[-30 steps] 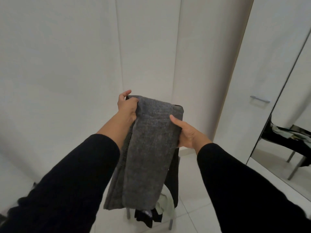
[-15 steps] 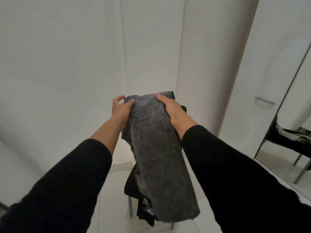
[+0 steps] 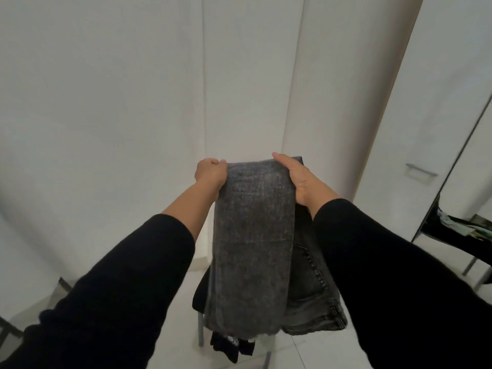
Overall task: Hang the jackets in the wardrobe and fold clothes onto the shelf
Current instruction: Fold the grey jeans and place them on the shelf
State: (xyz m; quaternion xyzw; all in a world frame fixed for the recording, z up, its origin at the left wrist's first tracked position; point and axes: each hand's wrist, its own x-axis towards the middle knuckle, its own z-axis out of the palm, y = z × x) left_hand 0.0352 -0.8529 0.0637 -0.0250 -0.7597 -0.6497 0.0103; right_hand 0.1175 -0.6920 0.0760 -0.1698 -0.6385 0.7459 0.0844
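Observation:
I hold a pair of dark grey jeans (image 3: 253, 241) folded lengthwise in front of me, hanging down from its top fold. My left hand (image 3: 210, 174) grips the top left corner of the fold. My right hand (image 3: 298, 179) grips the top right corner, thumb over the front. The waistband and a back pocket show at the lower right, behind the front layer. Both forearms wear black sleeves.
Below the jeans stands a chair (image 3: 200, 328) with metal legs and dark clothes (image 3: 229, 347) on it. White wardrobe doors (image 3: 133, 102) fill the view ahead. A door with a metal handle (image 3: 420, 170) is at the right, beside a mirror (image 3: 468, 235) reflecting a chair.
My right hand slid from the side of the jeans up to the top fold. The jeans now hang straighter and flatter, and both hands are spread wider and raised.

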